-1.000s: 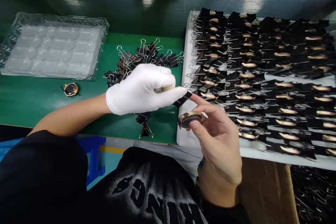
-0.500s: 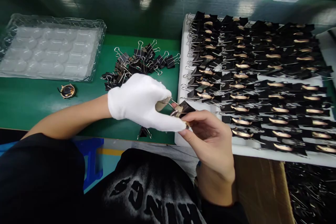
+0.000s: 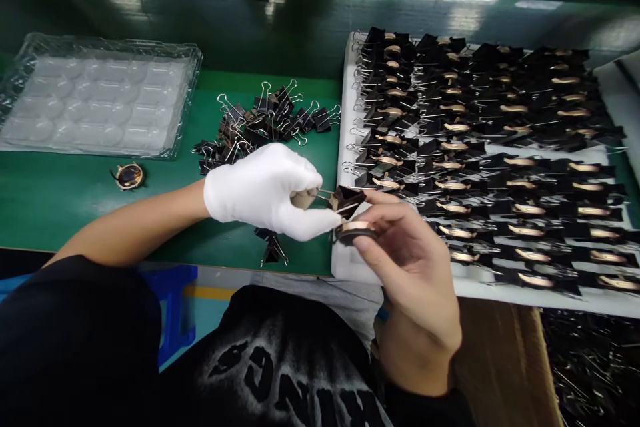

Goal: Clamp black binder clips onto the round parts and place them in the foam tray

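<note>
Head view, cloth glove [image 3: 257,190], round case [image 3: 353,233]

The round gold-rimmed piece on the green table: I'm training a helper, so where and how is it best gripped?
Probably by the gold rim, thumb and finger on opposite edges, from above: the piece lies roughly flat, dark centre upward, with the clear tray just behind it.

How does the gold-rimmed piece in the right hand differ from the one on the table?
The held piece is in the right hand; the loose piece lies on the green table. The held piece shows mostly edge-on; the loose piece shows its dark round face. Both are round, with gold-coloured rims and dark parts.
</note>
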Motion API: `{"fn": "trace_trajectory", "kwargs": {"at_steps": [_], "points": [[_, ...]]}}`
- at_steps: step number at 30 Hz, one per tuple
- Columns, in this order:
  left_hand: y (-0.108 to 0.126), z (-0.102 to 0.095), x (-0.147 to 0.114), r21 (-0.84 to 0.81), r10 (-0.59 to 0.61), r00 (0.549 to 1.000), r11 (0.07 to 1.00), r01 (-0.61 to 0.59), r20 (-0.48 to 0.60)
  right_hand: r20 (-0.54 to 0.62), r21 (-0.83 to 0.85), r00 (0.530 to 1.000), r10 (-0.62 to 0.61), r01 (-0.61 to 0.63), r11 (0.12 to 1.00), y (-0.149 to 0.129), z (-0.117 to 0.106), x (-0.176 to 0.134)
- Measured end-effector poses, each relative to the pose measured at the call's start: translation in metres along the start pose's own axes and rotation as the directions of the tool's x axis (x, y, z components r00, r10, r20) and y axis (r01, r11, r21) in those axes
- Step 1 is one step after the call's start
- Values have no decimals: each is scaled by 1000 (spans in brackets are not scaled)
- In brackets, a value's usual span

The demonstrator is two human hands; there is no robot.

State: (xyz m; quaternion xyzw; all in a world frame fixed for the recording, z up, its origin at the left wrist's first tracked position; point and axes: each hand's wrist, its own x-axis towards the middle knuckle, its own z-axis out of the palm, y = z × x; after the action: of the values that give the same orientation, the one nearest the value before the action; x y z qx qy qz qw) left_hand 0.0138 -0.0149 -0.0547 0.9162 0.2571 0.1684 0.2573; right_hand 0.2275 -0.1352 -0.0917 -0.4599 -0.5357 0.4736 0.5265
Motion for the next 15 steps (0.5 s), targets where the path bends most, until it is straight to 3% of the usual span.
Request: {"fn": "trace_trajectory", "kwargs": {"at_steps": [4,8,11,15], "points": [[-2,-3,1,-11,17,1000,1000,-17,0,-121,51,990,68,-62,997,5,-10,6],[-1,2,-2,-12,31,996,999,-30,78,-155,-54,986,63,-72,996,2,-16,12],[0,6,-4,29,19,985,999,-24,170,-119,-171,992,33,-53,984,-4,-22,13],[1,10,-4,33,6,971,999,-15,241,31,-345,999,-39,48,937,-7,-32,12]]}}
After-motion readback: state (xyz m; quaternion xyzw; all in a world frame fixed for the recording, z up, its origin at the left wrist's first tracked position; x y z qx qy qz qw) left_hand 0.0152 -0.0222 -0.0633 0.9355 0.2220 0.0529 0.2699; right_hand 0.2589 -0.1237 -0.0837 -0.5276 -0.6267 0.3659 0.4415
